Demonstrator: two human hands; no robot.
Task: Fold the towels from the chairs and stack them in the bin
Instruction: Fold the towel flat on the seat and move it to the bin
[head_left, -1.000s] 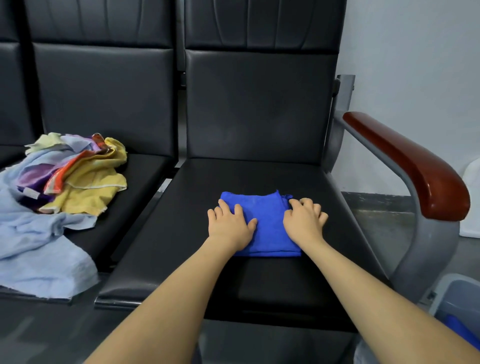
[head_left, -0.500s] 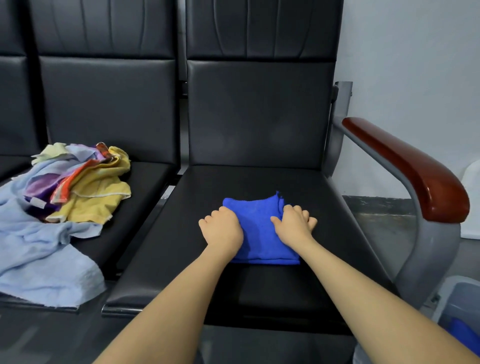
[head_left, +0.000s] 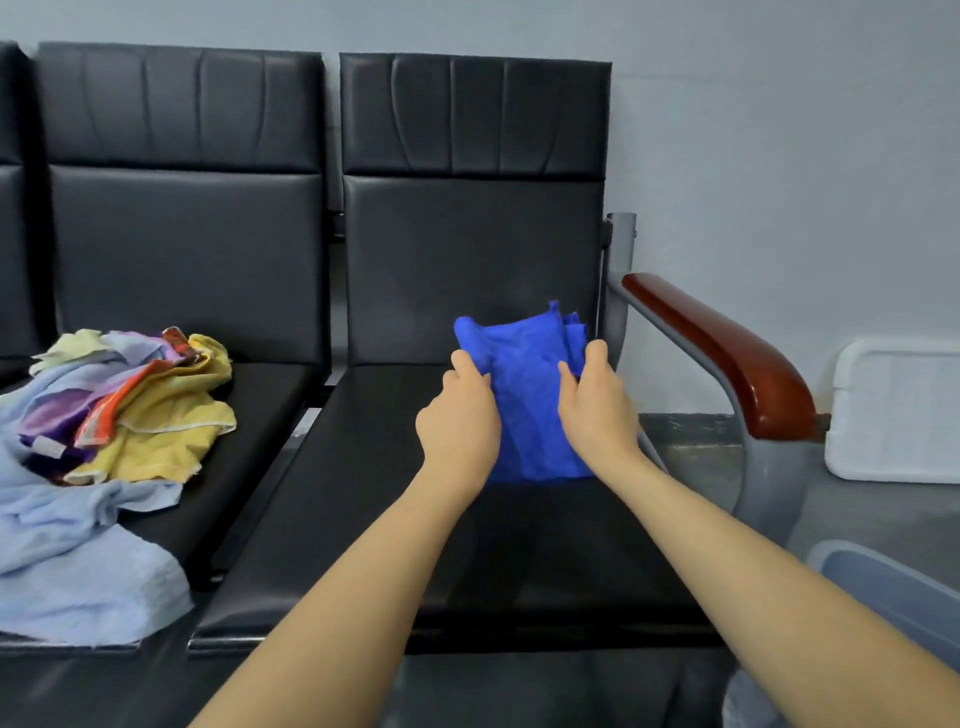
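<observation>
Gripping folded blue towel (head_left: 527, 395) above black chair seat (head_left: 363, 499), left hand (head_left: 460, 415) and right hand (head_left: 597, 410) pinching its sides

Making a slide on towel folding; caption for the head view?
Both hands, left hand and right hand, hold a folded blue towel above the chair seat.

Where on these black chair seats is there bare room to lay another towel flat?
The right-hand black padded seat is bare from its front edge to the backrest; the folded blue towel is gripped by the left hand and right hand. The neighbouring seat is crowded by the heap of coloured towels, bare only toward its right edge.
</observation>
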